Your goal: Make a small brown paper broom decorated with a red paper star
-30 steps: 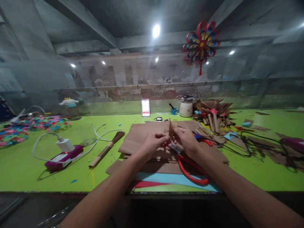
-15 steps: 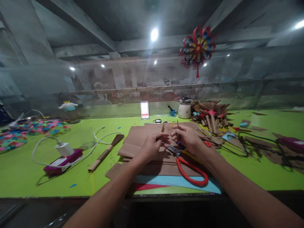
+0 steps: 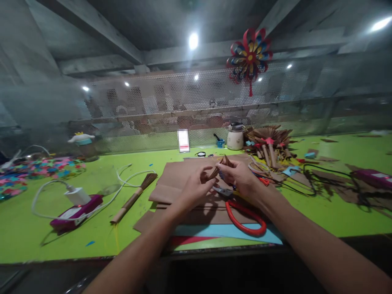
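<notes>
My left hand (image 3: pixel 196 185) and my right hand (image 3: pixel 240 177) meet over the stack of brown paper sheets (image 3: pixel 176 175). Pinched between the fingers of both is a small folded piece of brown paper (image 3: pixel 226 160), partly covered by the fingertips. Whether it is one piece or two pressed together, I cannot tell. Just below the hands lie scissors (image 3: pixel 260 230) with red handles, their blades pointing up and left. Light blue paper (image 3: pixel 199 230) and red paper (image 3: pixel 192 241) stick out under the stack. Left of it lies a tied bundle of pleated brown paper (image 3: pixel 133 200).
A purple power strip (image 3: pixel 76 214) with a white charger and cable lies on the left of the green table (image 3: pixel 61 249). Paper stars (image 3: pixel 58 165) are piled behind it. Pleated paper bundles (image 3: pixel 269 151), scraps and a black cord (image 3: pixel 309 169) cover the right. A jug (image 3: pixel 235 139) stands behind.
My hands have come closer together, and the brown paper that stood upright in each one now meets at a slant between them. The view has shifted slightly.
</notes>
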`<state>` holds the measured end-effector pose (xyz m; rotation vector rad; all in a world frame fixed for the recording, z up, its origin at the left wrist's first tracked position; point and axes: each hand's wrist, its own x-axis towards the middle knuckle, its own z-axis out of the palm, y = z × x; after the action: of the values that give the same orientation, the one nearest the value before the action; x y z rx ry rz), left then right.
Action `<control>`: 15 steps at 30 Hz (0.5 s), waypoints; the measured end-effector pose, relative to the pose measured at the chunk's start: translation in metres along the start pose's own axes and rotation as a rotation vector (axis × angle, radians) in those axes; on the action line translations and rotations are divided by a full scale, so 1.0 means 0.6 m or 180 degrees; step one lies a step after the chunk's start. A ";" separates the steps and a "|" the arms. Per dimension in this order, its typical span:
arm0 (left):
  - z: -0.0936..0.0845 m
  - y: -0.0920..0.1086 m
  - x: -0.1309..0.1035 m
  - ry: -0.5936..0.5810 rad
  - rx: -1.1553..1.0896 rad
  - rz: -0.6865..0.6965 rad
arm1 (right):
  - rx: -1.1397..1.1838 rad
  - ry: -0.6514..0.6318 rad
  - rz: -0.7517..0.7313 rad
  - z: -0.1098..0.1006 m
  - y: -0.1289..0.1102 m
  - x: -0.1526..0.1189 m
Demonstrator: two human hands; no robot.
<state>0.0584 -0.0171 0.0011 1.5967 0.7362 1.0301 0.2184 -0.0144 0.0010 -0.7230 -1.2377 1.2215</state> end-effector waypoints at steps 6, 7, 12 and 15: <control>-0.013 0.022 -0.005 -0.0266 -0.0901 -0.0710 | 0.0032 -0.0125 -0.0133 -0.012 -0.002 0.006; -0.014 0.023 -0.006 -0.0326 -0.0950 -0.0771 | 0.0021 -0.0131 -0.0146 -0.012 -0.002 0.006; -0.015 0.025 -0.007 -0.0411 -0.0946 -0.1047 | -0.0004 -0.0140 -0.0227 -0.010 -0.006 0.004; -0.016 0.023 -0.009 -0.0530 -0.1053 -0.1015 | -0.0027 -0.0154 -0.0254 -0.009 -0.009 0.003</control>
<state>0.0470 -0.0210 0.0137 1.2163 0.6436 0.7325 0.2251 -0.0129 0.0053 -0.6476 -1.3003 1.1749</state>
